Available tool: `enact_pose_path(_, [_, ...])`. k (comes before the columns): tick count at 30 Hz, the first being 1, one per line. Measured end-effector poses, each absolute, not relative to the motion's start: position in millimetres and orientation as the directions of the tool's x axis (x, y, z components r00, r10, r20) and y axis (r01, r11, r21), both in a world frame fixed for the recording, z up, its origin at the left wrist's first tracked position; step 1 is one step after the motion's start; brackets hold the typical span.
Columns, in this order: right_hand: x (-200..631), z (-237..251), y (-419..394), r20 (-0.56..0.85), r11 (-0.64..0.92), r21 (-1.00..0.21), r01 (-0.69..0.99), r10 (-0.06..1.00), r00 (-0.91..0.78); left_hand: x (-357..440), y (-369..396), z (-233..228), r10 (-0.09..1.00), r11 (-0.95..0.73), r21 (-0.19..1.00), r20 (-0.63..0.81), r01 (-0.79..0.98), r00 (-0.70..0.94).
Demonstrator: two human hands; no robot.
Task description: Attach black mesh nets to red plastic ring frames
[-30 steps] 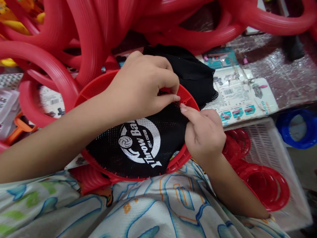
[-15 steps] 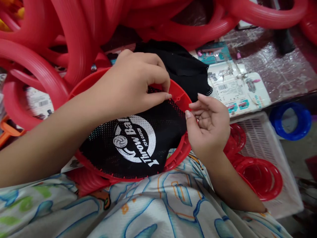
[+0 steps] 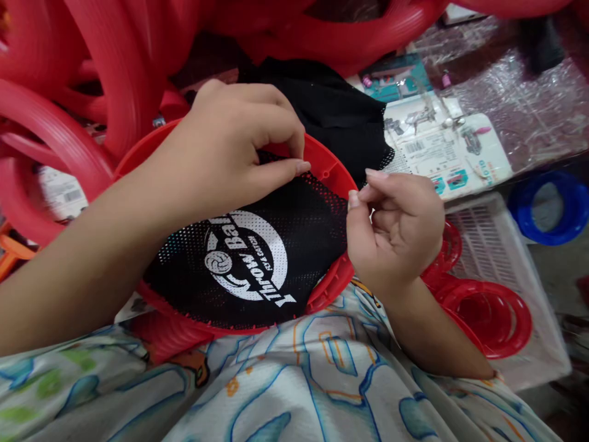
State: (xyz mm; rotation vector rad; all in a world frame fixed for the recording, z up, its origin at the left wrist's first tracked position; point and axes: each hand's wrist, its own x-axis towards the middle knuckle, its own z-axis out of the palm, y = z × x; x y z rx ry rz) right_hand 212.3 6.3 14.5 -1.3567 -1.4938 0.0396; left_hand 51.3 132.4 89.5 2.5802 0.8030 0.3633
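Observation:
A black mesh cloth (image 3: pixel 317 245) with a white "Throw Ball" print lies across a red plastic ring (image 3: pixel 331 162) in my lap. Small pegs stand along the ring's near rim, and the cloth's near edge sits over them. My left hand (image 3: pixel 248 135) reaches over the ring and pinches the cloth's far edge between thumb and fingers. At the ring's right side, my right hand (image 3: pixel 396 227) has thumb and fingertips drawn together at the cloth's right corner, which is pulled taut toward them. The far left rim is behind my left forearm.
Large red ribbed tubes (image 3: pixel 110 67) crowd the back and left. Another black cloth (image 3: pixel 331 116) and printed cards (image 3: pixel 432 147) lie beyond the ring. At right, a white basket (image 3: pixel 497 245) stands by red rings (image 3: pixel 488 313) and a blue ring (image 3: pixel 550 209).
My right hand's fingers have closed toward the thumb at the cloth's corner. My left hand keeps its pinch. The view has shifted slightly.

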Motion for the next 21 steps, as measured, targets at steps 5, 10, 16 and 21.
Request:
enact_pose_path(5, [216, 8, 11, 0.692, 0.394, -0.584, 0.709, 0.698, 0.182, 51, 135, 83, 0.573, -0.767, 0.459, 0.173, 0.449, 0.801])
enact_pose_path(10, [217, 8, 14, 0.727, 0.414, -0.508, 0.755, 0.676, 0.118, 51, 134, 83, 0.567, -0.781, 0.425, 0.177, 0.457, 0.805])
enact_pose_path(16, [216, 12, 19, 0.758, 0.429, -0.411, 0.804, 0.651, 0.041, 45, 133, 76, 0.394, -0.917, 0.204, 0.326, 0.343, 0.860])
enact_pose_path(21, [215, 14, 18, 0.717, 0.382, -0.441, 0.812, 0.694, 0.063, 41, 135, 74, 0.110, -0.994, 0.044, 0.384, 0.101, 0.917])
